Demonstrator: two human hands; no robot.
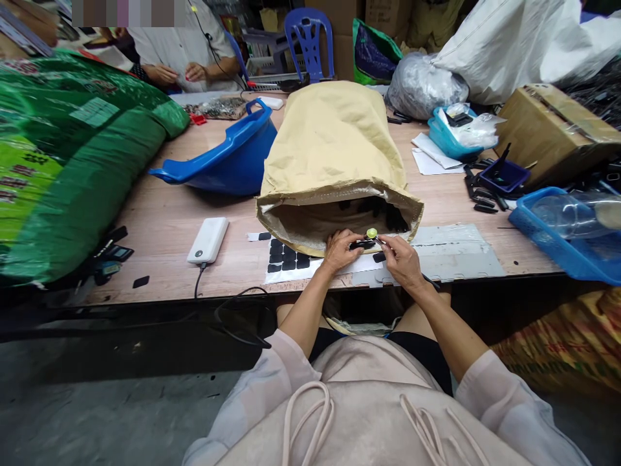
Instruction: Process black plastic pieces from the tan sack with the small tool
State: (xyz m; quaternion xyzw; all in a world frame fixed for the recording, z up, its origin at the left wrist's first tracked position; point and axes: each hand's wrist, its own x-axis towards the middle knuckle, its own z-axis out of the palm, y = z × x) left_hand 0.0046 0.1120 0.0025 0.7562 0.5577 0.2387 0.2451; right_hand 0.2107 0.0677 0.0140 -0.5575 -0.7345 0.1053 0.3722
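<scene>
My left hand [341, 250] is closed on a small black part [361, 244] in front of the open mouth of a large tan paper sack [339, 142]. Facing it, my right hand [402, 259] pinches a thin dark tool, its tip by a small round yellow-green piece [371, 233] between the hands. Dark items lie inside the sack. Under my left wrist, a white sheet [286, 274] bears rows of black rounded stickers [289, 256]. A single black sticker [379, 257] sits between my hands. A grey board [456, 252] lies beneath my right hand.
A white power bank [208, 241] with a cable and a blue basin [228, 155] are left of the sack. Green bags [87, 155] fill the far left. At right are a blue basket [572, 239], a cardboard box [553, 136] and black parts. Across the table sits a person [187, 45].
</scene>
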